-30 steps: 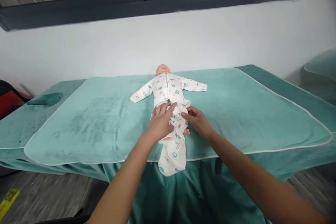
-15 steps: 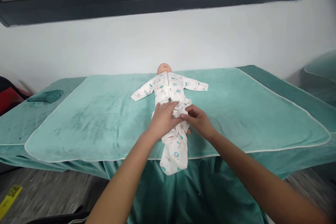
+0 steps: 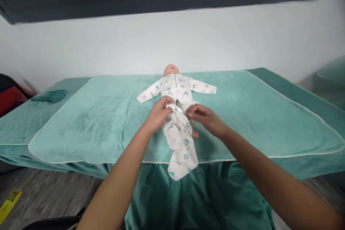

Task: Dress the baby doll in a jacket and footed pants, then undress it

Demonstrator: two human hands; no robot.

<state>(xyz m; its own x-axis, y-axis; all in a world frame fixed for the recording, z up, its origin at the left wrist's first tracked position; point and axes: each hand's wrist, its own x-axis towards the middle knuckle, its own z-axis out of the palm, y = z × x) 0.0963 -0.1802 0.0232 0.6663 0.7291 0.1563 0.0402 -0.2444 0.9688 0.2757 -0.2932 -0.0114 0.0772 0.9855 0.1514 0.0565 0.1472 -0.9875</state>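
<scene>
A baby doll (image 3: 171, 69) lies on its back in a white printed jacket (image 3: 169, 87), arms spread and head toward the wall. White printed baby pants (image 3: 183, 158) lie bunched over its lower body, one pant leg reaching past the bed's front edge. My left hand (image 3: 161, 114) grips the pants near their upper, left edge. Beside their right side, my right hand (image 3: 206, 118) has its fingers curled with thumb near index; what they hold, if anything, is hidden. A bare doll foot (image 3: 195, 134) shows below my right hand.
The doll rests on a light green velvety mat (image 3: 107, 122) spread over a darker green bed cover (image 3: 293, 93). Behind stands a white wall (image 3: 121, 46) beneath a dark window frame (image 3: 107, 7). A red and black object (image 3: 10, 99) is at the far left.
My left hand has lifted and gathered the pants' upper part, pulling it down from the doll's waist. My right hand has drawn slightly away from my left. More of the doll's foot shows.
</scene>
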